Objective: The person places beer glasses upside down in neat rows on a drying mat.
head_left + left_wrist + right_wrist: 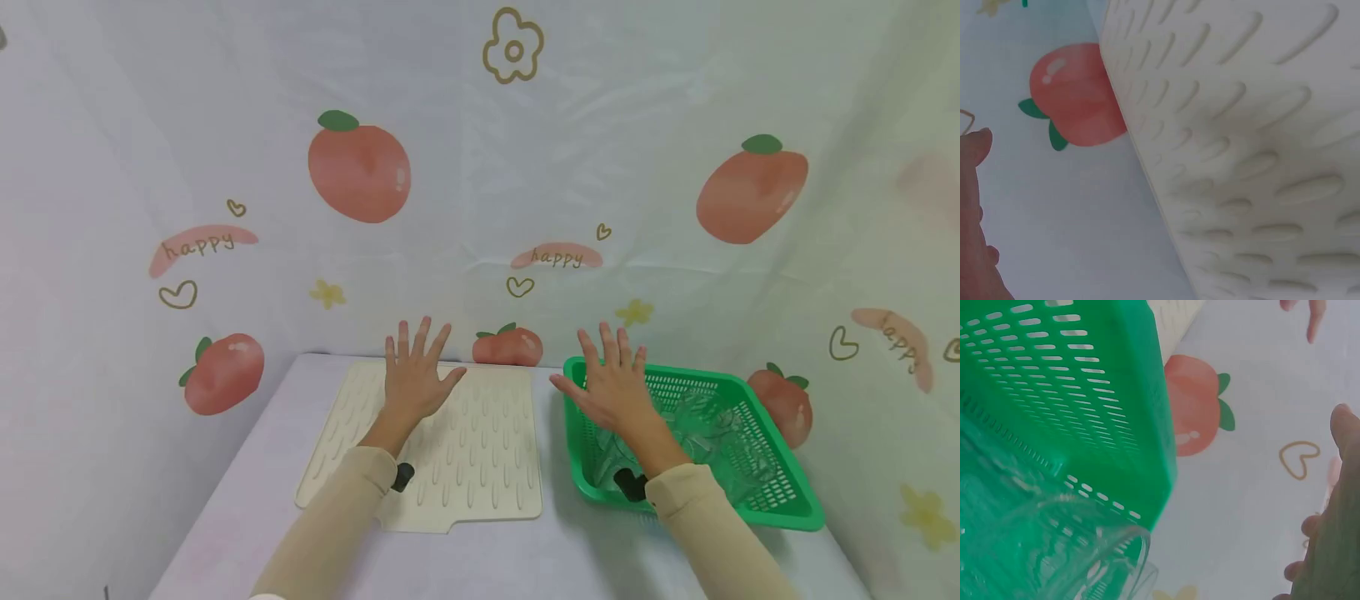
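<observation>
My left hand (414,382) is held over the cream ridged mat (487,450), fingers straight and spread, holding nothing. Spread in the same way, my right hand (617,387) hovers over the left side of a green plastic basket (780,450) and is likewise bare. Inside the basket lie several clear, see-through vessels (701,425); the right wrist view shows a rounded clear rim (1138,540) near the basket wall. The mat's rows of raised oblong ridges fill much of the left wrist view, where the left thumb (975,147) shows at the edge.
A white table (495,567) carries the mat on the left and the basket on the right, with a narrow gap between them. A white curtain (465,167) printed with red fruit and "happy" lettering hangs behind and at both sides. Black wrist cameras (403,477) sit at the cuffs.
</observation>
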`<action>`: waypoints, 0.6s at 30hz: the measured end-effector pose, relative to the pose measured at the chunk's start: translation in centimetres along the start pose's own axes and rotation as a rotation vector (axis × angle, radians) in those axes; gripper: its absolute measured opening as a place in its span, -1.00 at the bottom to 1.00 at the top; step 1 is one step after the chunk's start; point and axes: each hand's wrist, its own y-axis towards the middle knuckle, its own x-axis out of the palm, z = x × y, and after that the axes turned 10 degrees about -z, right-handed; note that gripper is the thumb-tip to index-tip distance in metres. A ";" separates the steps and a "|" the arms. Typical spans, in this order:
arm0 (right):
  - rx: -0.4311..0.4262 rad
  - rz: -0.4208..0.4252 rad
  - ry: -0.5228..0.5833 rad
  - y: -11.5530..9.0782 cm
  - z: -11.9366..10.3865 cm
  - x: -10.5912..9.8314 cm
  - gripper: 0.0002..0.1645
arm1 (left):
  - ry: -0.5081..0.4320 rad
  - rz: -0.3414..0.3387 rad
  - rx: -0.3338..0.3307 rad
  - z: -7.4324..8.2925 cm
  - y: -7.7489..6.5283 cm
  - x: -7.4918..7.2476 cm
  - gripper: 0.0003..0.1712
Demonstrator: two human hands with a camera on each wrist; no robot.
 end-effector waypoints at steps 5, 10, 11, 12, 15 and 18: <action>-0.007 -0.003 0.011 -1.3 0.1 -0.5 0.12 | -0.015 -0.017 -0.010 -1.3 -0.4 0.4 -0.06; -0.013 -0.004 0.029 -2.6 0.6 -0.7 0.12 | -0.043 -0.022 -0.026 -2.8 -0.7 0.9 -0.05; -0.017 -0.002 0.035 -2.9 0.6 -0.8 0.11 | -0.045 -0.022 -0.029 -3.1 -0.7 1.0 -0.04; -0.020 0.000 0.035 -3.2 0.8 -0.8 0.11 | -0.049 -0.020 -0.033 -3.4 -0.8 1.1 -0.04; -0.034 0.009 0.036 -3.8 1.1 -0.7 0.11 | -0.064 -0.031 -0.042 -4.2 -1.1 1.4 -0.03; -0.051 0.011 0.036 -4.4 1.5 -0.5 0.13 | -0.078 -0.035 -0.050 -5.0 -1.4 1.6 -0.02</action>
